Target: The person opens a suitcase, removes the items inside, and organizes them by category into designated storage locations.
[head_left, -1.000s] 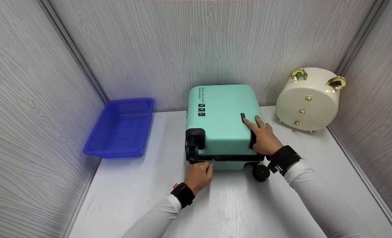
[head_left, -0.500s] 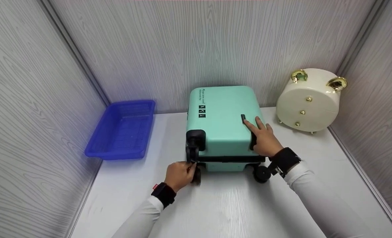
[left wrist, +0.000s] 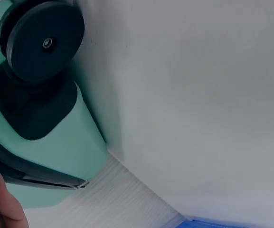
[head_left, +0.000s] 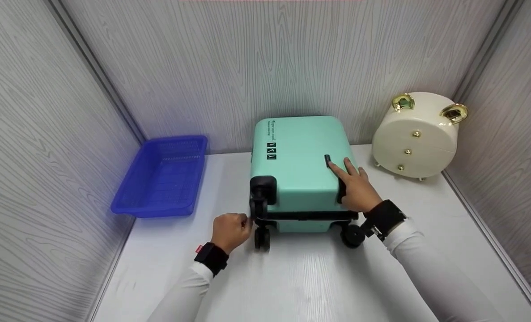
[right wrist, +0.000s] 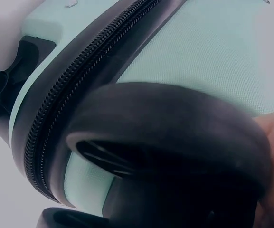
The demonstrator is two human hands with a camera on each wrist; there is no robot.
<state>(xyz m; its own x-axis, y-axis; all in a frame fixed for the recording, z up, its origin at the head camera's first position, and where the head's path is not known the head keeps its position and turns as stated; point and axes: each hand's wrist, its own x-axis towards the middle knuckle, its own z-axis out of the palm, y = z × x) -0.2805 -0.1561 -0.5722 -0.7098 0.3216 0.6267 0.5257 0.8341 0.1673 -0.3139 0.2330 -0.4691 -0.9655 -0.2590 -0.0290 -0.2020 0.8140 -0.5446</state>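
Note:
A mint-green suitcase [head_left: 303, 152] lies flat with its wheeled end toward me. My left hand [head_left: 231, 230] is at its near left corner, fingers curled in a pinch on the zipper pull, which they hide. In the left wrist view, the fingers [left wrist: 4, 199] are beside the black zipper band [left wrist: 37, 173]. My right hand [head_left: 359, 190] rests spread on the suitcase's near right corner, index finger reaching to a small black badge [head_left: 328, 161]. The right wrist view shows two rows of zipper teeth [right wrist: 63, 90] side by side, and a black wheel [right wrist: 174, 114] close up.
A blue plastic basket [head_left: 193, 179] stands on the left of the white table [head_left: 310, 281]. At the back right is a cream, drum-shaped box [head_left: 415, 147] with gold ear-like loops and knobs. Grey wood-grain panels [head_left: 265, 67] enclose the back and sides.
My left hand has slid leftward along the suitcase's near zipper edge to and just past the left corner, uncovering the lower left wheel. My right hand stays on the lid.

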